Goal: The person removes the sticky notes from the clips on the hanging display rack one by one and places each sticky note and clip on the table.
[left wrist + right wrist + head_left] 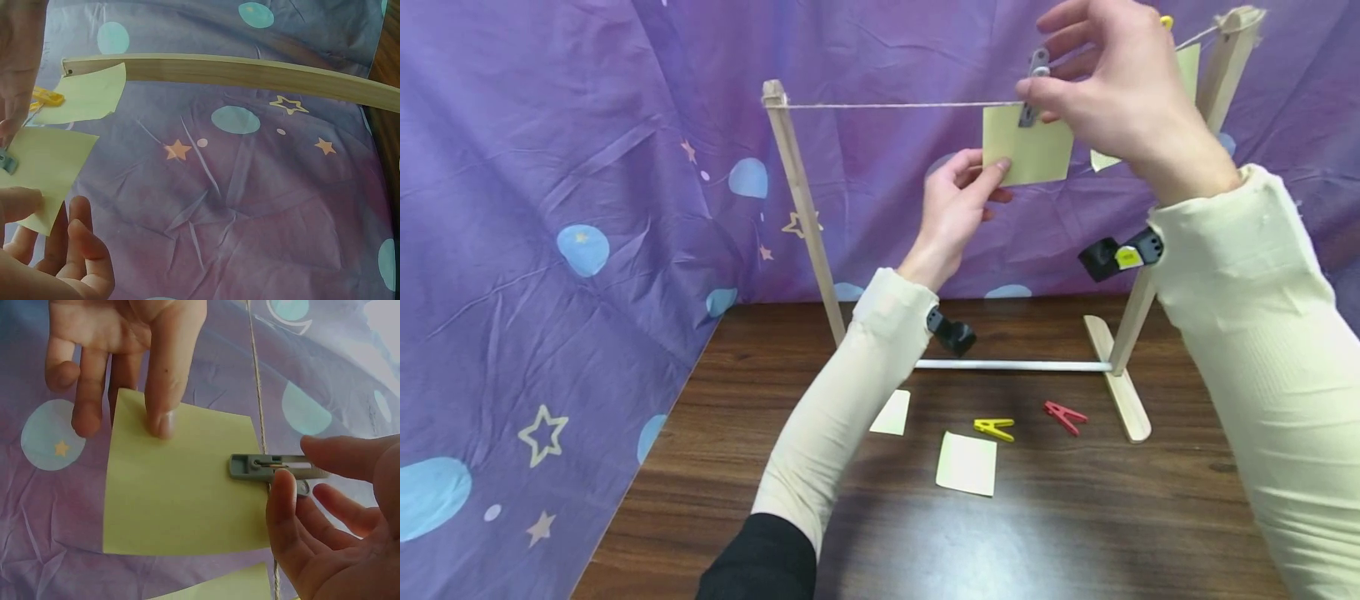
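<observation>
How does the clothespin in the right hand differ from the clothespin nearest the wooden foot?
The held clothespin is gray; the other clothespin is red. The right hand pinches the held clothespin up at the string, against a yellow note; the other clothespin lies untouched on the table. Both are clothespins.

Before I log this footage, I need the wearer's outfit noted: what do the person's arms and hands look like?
The left hand and right hand are ungloved. Cream fabric sleeves cover both forearms, with thick, bunched cuffs; black fabric shows higher on the left arm. Each wrist carries a small black device; the right one bears a yellow label.
</observation>
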Demonstrator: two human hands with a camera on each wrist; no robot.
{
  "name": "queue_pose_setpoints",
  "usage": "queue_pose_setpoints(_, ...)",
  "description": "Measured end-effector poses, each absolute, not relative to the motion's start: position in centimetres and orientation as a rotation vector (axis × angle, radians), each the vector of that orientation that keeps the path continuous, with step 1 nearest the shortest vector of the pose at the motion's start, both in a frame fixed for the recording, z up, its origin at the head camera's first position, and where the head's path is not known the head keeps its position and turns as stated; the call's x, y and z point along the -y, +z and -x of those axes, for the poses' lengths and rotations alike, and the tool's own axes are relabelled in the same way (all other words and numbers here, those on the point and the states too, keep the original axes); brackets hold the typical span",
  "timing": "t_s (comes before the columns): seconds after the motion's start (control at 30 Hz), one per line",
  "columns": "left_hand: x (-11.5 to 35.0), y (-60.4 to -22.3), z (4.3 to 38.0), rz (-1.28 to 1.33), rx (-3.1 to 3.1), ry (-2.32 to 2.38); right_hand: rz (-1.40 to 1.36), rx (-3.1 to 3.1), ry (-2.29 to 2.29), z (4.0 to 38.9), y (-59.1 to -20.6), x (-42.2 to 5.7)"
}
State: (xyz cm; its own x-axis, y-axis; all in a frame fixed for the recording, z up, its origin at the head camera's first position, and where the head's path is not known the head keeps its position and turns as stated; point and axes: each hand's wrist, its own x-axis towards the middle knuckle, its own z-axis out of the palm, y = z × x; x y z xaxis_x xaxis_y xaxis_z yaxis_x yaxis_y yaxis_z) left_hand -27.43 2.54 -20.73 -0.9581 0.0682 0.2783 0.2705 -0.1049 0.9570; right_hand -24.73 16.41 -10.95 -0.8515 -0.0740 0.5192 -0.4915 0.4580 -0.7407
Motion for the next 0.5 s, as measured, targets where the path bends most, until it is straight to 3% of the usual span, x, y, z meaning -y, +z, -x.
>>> queue_pose_setpoints(0.5,-2.63,-20.48,27.29,0.378,2.026,-2.196,-0.463,2.254,1.405,24.87,-10.43,-17.01)
